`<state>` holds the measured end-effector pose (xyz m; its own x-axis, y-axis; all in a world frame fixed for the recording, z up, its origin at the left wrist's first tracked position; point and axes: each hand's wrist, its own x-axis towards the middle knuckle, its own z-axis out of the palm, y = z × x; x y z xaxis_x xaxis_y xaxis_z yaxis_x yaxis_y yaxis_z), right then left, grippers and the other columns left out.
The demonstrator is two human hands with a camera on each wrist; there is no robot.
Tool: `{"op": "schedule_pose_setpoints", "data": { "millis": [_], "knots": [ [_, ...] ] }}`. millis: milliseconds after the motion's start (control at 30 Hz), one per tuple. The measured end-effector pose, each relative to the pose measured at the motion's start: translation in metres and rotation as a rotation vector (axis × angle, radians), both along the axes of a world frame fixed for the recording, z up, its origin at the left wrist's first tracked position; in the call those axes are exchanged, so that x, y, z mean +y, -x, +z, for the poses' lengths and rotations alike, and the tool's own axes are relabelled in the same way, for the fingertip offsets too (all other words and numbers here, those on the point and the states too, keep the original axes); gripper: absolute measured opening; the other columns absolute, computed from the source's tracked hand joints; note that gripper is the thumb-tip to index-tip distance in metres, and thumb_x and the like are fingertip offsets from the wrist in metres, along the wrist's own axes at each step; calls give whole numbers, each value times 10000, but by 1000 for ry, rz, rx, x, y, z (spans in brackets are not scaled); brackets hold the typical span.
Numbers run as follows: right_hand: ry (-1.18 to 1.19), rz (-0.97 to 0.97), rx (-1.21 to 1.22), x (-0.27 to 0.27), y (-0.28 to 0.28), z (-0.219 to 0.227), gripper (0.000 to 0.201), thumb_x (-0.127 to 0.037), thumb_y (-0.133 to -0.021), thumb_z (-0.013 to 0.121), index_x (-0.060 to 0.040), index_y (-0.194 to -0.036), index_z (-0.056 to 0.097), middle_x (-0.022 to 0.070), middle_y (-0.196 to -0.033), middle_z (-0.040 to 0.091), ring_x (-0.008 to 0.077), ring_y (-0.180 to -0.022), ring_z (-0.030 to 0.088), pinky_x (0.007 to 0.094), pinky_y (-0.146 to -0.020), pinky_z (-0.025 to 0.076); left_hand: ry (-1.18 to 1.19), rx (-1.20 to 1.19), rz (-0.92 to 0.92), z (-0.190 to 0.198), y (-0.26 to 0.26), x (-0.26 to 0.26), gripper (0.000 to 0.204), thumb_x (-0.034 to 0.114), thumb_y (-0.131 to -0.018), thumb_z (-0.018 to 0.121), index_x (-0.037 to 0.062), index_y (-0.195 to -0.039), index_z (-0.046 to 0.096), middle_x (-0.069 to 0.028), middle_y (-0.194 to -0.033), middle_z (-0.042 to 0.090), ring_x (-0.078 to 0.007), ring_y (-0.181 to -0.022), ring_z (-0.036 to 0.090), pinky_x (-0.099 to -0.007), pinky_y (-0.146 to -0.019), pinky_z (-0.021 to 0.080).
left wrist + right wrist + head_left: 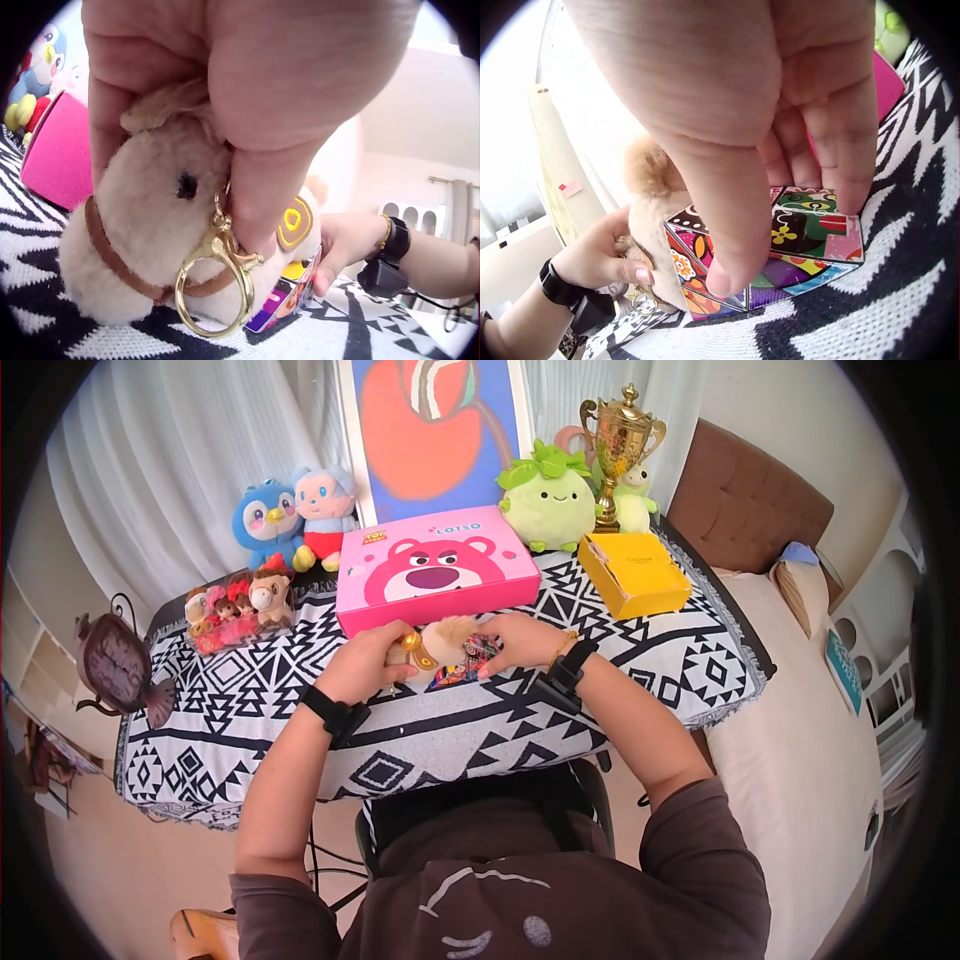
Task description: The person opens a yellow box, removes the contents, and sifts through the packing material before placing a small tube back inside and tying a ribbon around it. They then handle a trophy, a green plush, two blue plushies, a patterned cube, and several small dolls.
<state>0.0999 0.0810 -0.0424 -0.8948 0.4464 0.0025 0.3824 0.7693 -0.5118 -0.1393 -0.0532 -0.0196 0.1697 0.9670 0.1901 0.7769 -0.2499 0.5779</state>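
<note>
A cream plush horse keychain (428,648) with a brown strap and gold ring lies on the patterned cloth; my left hand (366,662) pinches its head between thumb and fingers. In the left wrist view, the plush (142,202) shows a dark eye beside the gold clasp (217,262). Against its tail end stands a colourful patterned box (482,652). My right hand (524,643) grips this box, thumb on the near side and fingers on the far side, as the right wrist view shows of the box (802,247).
Behind the hands lies a pink bear box (440,565). A yellow box (636,575) and gold trophy (618,450) stand at right, a green plush (548,510) at back. At left are blue plushes (268,525), a clear tray of dolls (240,615) and a dark clock (115,660).
</note>
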Motion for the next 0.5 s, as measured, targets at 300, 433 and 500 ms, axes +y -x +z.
{"op": "schedule_pose_setpoints", "data": {
  "millis": [300,433,500],
  "knots": [
    [52,-37,-1,-2,-1,-1,728,-333,-615,845,15,-1195,575,198,-1070,639,315,-970,614,352,-858,470,14,316,292,33,6,-22,535,243,-836,663,62,-1289,445,-153,-1077,586,-296,-912,627,-366,-809,496],
    [27,-33,-4,-2,-2,0,742,-345,-615,845,17,-1202,571,197,-1093,633,315,-991,608,355,-866,468,329,-310,50,34,18,-29,427,203,-930,495,99,-1337,418,-179,-1201,499,-272,-945,636,-317,-699,553],
    [52,-34,-10,-1,-1,-1,754,-349,-612,848,19,-1206,566,198,-1088,634,316,-991,608,354,-866,468,457,-410,51,29,31,-25,455,113,-900,504,96,-1346,414,-166,-1224,477,-248,-984,623,-289,-691,558]
  ]
}}
